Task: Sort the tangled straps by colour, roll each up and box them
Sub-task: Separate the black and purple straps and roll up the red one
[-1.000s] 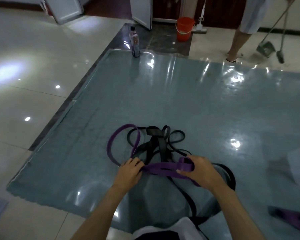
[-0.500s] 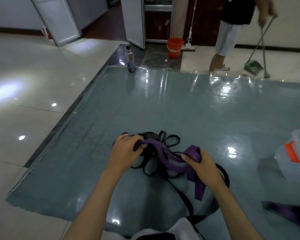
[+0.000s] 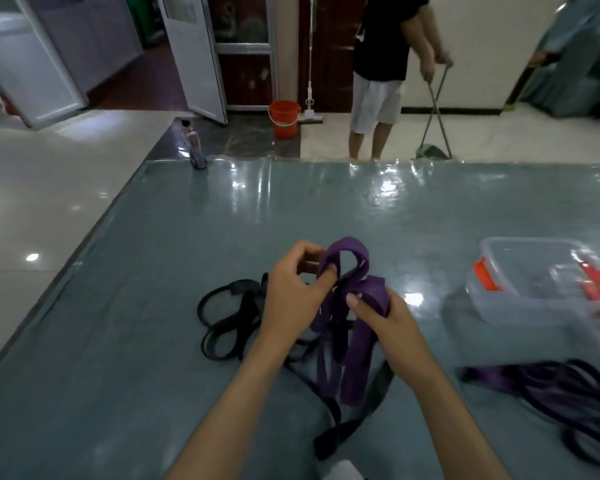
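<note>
A purple strap is gathered into loops between both hands, lifted above the mat, with folded lengths hanging down. My left hand pinches the upper loop with curled fingers. My right hand grips the bunched strap just to the right, thumb on top. Black straps lie tangled on the mat under and left of my hands. A clear plastic box with orange clasps stands open at the right.
Another pile of purple and black straps lies at the lower right. A shiny blue-grey mat covers the floor. A bottle stands at its far left corner. Beyond are an orange bucket and a person sweeping.
Both hands came together and raised the purple strap off the mat, gathering it into loops. The camera tilted up, bringing the box and the second strap pile into view.
</note>
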